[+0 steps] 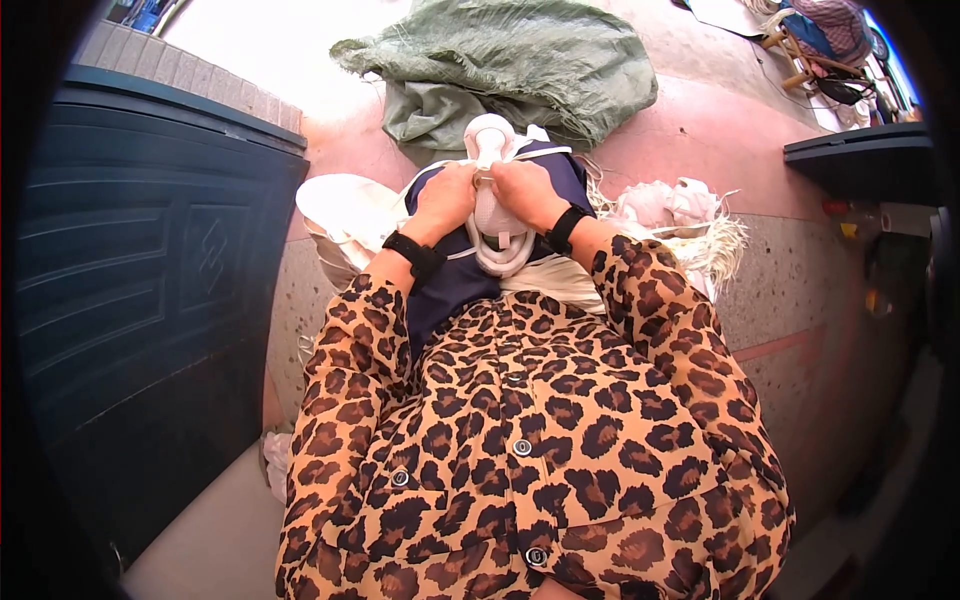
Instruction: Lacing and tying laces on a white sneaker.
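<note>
A pale pinkish-white sneaker (489, 139) lies in my lap, its toe pointing away from me and its heel opening toward my body. My left hand (450, 193) and my right hand (527, 192) meet over the lacing area, fingers closed in a pinch. Between them a white shoelace (484, 179) is gripped, and strands of it run outward past both hands. Dark cloth (450, 285) covers my lap under the shoe. Cream-white laces (560, 283) lie bunched across my lap nearest my body. My fingertips partly hide the lace holes.
A rounded white item (345, 208) sits by my left wrist. More loose laces (718, 245) hang in a fringed bundle on the right, beside pale crumpled material (665, 203). Ahead lies a green woven sack (520, 70). Dark door panels (150, 250) stand at the left, and a wooden chair (795, 65) far right.
</note>
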